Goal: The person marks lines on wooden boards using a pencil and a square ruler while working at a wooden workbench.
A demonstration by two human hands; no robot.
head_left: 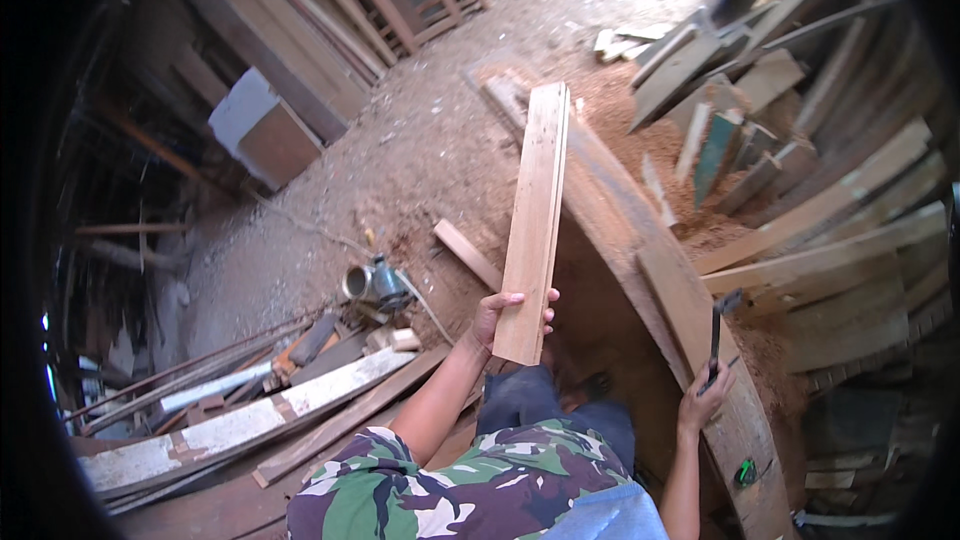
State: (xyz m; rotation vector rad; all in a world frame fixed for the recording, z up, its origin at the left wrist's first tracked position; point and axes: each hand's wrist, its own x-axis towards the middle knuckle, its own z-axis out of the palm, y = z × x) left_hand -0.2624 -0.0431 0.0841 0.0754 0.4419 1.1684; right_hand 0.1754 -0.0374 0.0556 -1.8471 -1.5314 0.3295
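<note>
My left hand (490,320) grips the near end of a pale wooden board (537,200), thumb on its face and fingertips curled round its right edge. A line like a step or seam runs along that edge. The board points away from me, raised in front of my legs. To the right, my right hand (703,400) is closed round the dark handle of a hammer (716,335), its head upward over a long wooden plank (690,310). A small green and black round thing, perhaps a tape measure (745,472), lies on the plank nearer to me.
Offcuts (715,150) and sawdust heap up beyond the plank at right. Painted timber (240,430) and scraps lie at the lower left, beside a metal can (357,283) and a glass jar (386,278). Boards and frames (300,20) lean at the back left.
</note>
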